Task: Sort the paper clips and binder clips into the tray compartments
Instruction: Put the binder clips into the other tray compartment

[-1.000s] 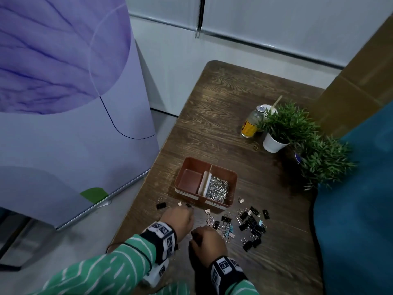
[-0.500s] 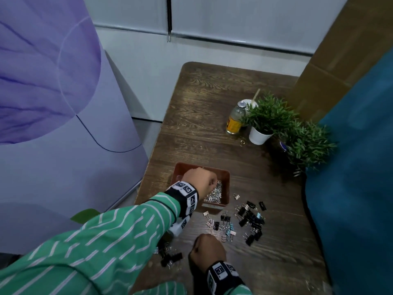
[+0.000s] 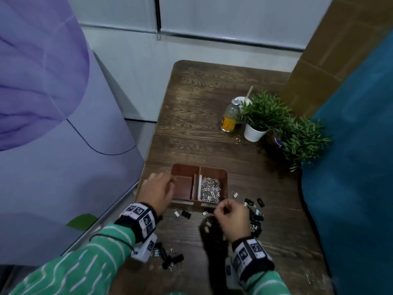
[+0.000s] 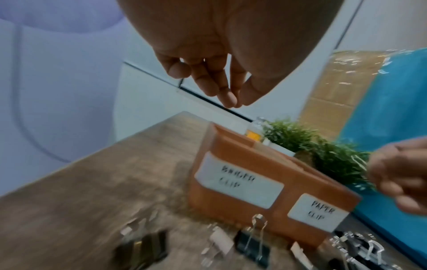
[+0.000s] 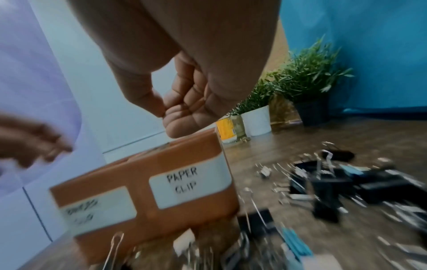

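The brown tray (image 3: 185, 166) has two compartments, labelled binder clip on the left and paper clip on the right (image 5: 184, 184). The left one is bare; silver paper clips (image 3: 210, 189) fill the right one. My left hand (image 3: 171, 180) hovers at the tray's left edge, fingers hanging loose (image 4: 235, 104) with nothing in them. My right hand (image 3: 223, 207) is in front of the paper clip side, thumb pressed on curled fingers (image 5: 165, 114). Thin silver streaks at its fingertips (image 4: 369, 164) look like pinched paper clips. Black binder clips (image 3: 256, 218) lie heaped right of it.
More binder clips (image 3: 170, 257) lie by the table's near left edge, and a few sit along the tray's front (image 4: 251, 243). A bottle (image 3: 229, 118), two potted plants (image 3: 259, 116) and a small ring (image 3: 238, 139) stand behind. Blue cloth (image 3: 350, 177) borders the right.
My left hand went from the table to over the tray, then drew back to the tray's left edge. My right hand rose from beside the pile to the tray's front.
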